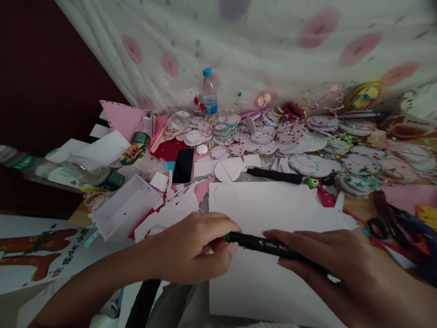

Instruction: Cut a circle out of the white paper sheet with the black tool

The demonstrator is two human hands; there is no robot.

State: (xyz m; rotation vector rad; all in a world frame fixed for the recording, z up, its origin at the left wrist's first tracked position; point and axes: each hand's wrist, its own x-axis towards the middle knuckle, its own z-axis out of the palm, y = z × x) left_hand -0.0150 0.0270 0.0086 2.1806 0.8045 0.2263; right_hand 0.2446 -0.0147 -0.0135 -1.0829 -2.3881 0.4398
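Room over white sheet [266, 202] — paper discs [264, 135] crowd beyond.

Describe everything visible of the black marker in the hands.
The black marker looks plastic: slim barrel, pale printing with a triangle mark, a trace of green at its left end. It slants slightly over the white sheet. The left hand holds that end; the right hand grips the other, partly hiding it.

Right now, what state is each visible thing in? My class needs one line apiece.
Black marker: held by left hand and right hand; capping unclear.
White sheet: flat, faint circle near a corner.
Phone: face up, screen dark.
Blue-capped bottle: upright, closed.
White box: top open.
Bottle nearest box: on its side.
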